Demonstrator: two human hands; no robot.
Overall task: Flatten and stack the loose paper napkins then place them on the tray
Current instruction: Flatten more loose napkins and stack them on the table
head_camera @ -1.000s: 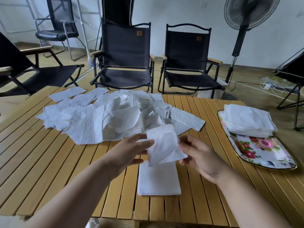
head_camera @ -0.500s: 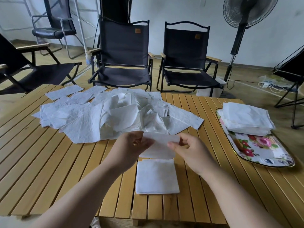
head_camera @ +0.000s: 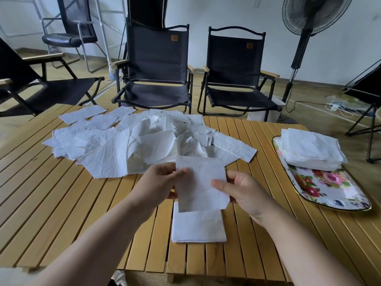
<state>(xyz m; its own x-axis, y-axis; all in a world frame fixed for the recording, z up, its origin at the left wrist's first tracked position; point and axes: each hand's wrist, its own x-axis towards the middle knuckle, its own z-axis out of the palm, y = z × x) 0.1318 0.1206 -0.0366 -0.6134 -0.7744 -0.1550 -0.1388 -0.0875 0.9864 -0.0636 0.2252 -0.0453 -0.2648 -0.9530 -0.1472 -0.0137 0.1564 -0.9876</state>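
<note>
Done: napkin stack (head_camera: 313,149) on floral tray (head_camera: 334,188), small stack (head_camera: 199,228) on table (head_camera: 61,203) | Now: your left hand (head_camera: 158,182) and right hand (head_camera: 245,190) pinch one flat napkin (head_camera: 202,182) above it | Left: large loose pile (head_camera: 123,145).

Above the near edge of the table (head_camera: 61,203), the left hand (head_camera: 158,182) and right hand (head_camera: 245,193) are bare; both forearms (head_camera: 92,234) show uncovered all along their visible length.

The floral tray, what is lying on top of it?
A stack of white napkins covers the far end of the tray; its pattern underneath is hidden.
</note>
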